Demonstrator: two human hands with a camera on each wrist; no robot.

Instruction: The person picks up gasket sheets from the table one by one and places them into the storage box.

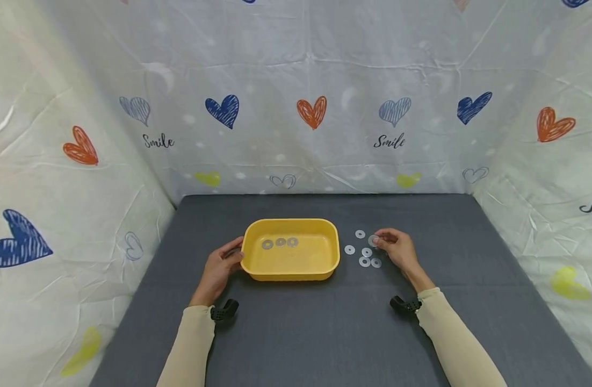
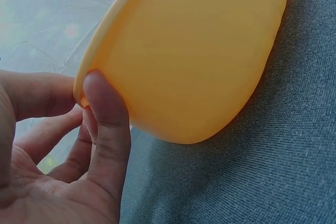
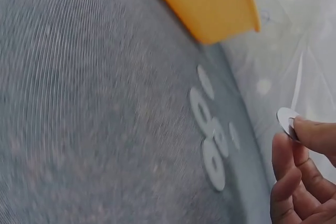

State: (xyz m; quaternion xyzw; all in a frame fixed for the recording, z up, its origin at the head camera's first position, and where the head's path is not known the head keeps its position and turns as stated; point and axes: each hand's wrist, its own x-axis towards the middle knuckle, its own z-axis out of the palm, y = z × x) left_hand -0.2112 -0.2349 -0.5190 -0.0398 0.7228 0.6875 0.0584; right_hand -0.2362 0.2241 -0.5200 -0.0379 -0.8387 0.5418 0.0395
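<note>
A shallow yellow plastic tub [image 1: 291, 269] stands on the dark cloth. My left hand [image 1: 217, 273] pinches its left rim; the left wrist view shows the thumb [image 2: 107, 103] on the outer wall and a finger at the lip. Inside the tub lie three flat metal washers [image 1: 268, 248], side by side. Right of the tub, my right hand [image 1: 398, 250] holds another washer [image 3: 282, 117] between thumb and fingertips, raised above the cloth. Several loose washers [image 1: 349, 250] lie near that hand, some touching or nearly touching.
A dark grey cloth [image 1: 305, 333] covers the table. White curtains [image 1: 349, 115] printed with hearts hang behind it and along both sides. Each wrist wears a black band [image 1: 224, 310] with a mount.
</note>
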